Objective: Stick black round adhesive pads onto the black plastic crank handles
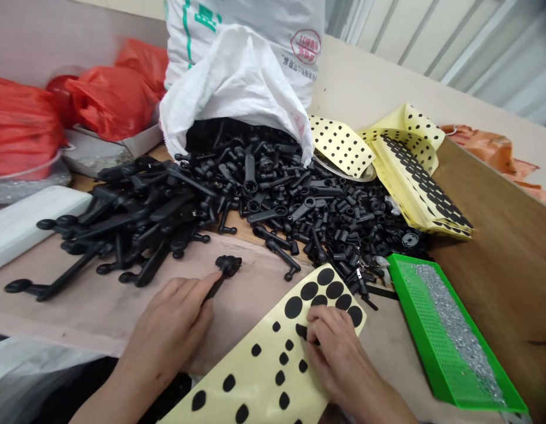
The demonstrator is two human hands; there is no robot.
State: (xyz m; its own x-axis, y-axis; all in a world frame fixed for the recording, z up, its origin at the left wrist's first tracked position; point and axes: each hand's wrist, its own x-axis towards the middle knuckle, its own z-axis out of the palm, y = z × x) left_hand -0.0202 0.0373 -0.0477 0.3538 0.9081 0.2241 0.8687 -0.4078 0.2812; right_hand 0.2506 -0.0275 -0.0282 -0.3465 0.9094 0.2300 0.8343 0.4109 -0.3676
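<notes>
My left hand (pixel 166 324) grips the stem of a black plastic lever-like part (pixel 226 266), whose knobbed head sticks up past my fingers. My right hand (pixel 334 347) rests on a cream-yellow sheet of adhesive backing (pixel 259 377) printed with black rubber dots in rows. Its fingertips pinch the edge of one small black dot (pixel 301 331), which seems partly lifted from the sheet. Larger round black dots (pixel 308 290) sit on the sheet's far end. My right hand hides part of the sheet, and my left fingers cover most of the stem.
A heap of black plastic parts (pixel 255 200) spills from a white woven sack (pixel 232 88) across the wooden table. More dot sheets (pixel 409 176) lie to the right. A green tray (pixel 449 335) holds silvery small pieces. Red plastic bags (pixel 109 100) and a white block (pixel 29 227) stand left.
</notes>
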